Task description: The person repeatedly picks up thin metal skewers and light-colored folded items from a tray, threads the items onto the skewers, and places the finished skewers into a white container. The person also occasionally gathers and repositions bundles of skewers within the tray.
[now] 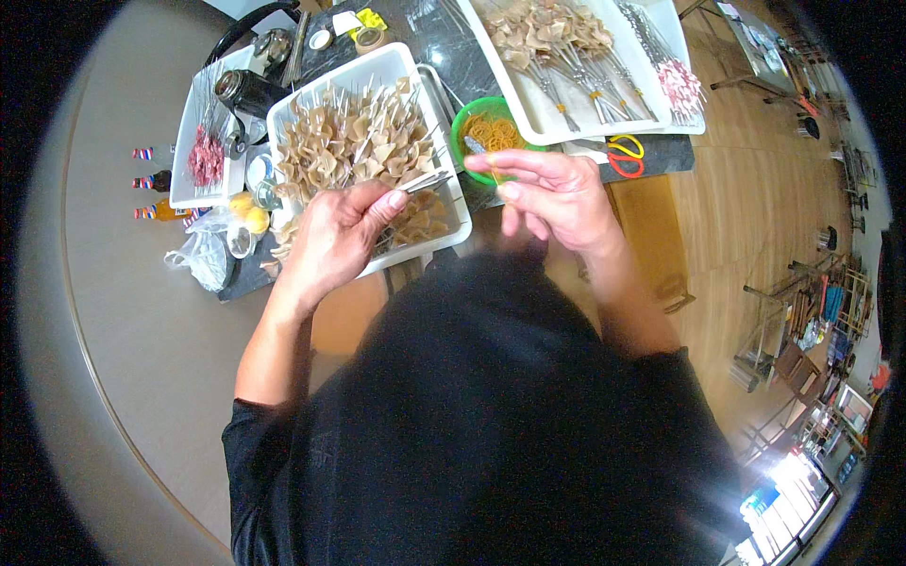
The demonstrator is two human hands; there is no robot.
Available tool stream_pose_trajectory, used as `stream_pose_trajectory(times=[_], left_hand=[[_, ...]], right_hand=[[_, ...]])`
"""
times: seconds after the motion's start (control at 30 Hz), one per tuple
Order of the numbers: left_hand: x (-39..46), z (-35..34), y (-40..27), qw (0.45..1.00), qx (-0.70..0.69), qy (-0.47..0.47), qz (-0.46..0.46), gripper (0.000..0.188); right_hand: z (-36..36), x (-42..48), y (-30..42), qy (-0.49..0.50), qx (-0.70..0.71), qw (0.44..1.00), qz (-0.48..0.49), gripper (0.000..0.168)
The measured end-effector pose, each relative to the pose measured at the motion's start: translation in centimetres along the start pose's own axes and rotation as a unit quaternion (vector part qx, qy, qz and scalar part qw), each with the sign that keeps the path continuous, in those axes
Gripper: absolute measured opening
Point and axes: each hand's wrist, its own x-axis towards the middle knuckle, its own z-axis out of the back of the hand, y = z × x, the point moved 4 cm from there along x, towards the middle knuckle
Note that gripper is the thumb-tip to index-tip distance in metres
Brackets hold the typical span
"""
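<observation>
My left hand (354, 219) is closed round the ends of a small bundle of metal skewers (428, 181), above the near edge of a white tray (463, 212) heaped with skewered, pale brown folded food pieces (382, 152). To its right, my right hand (559, 198) holds a yellow rubber band (495, 172) between thumb and fingers. The hands are apart. Just beyond the right hand is a green bowl (460, 120) of rubber bands (495, 132). What the far end of the held bundle carries is hidden behind my left hand.
At the upper right, a white tray (527, 124) holds banded skewer bundles; skewers with pink pieces (679, 88) lie beside it. Scissors (626, 156) with red and yellow handles lie below. Leftward are another white tray (180, 141), a dark jar (248, 92), bottles (159, 209) and plastic bags (205, 255).
</observation>
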Motion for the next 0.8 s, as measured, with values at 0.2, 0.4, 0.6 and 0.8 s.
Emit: stream_pose_trajectory(times=[0.2, 0.4, 0.6, 0.8], left_hand=[[1.5, -0.7, -3.1, 0.996, -0.03, 0.029, -0.08, 0.041], [3.0, -1.2, -3.6, 0.965, -0.239, 0.103, -0.032, 0.035], [4.6, -0.9, -2.9, 0.9, -0.425, 0.079, 0.053, 0.034], [1.3, -0.7, -6.7, 0.988, 0.03, -0.064, -0.137, 0.026]], right_hand=[[-1.8, 0.9, 4.1, 0.02, -0.243, 0.966, 0.089, 0.052], [-1.8, 1.0, -1.8, -0.021, -0.197, 0.969, 0.145, 0.021], [-7.5, -3.3, 5.6, 0.01, -0.344, 0.83, 0.438, 0.008], [3.1, 2.3, -4.2, -0.221, 0.139, 0.964, -0.057, 0.01]])
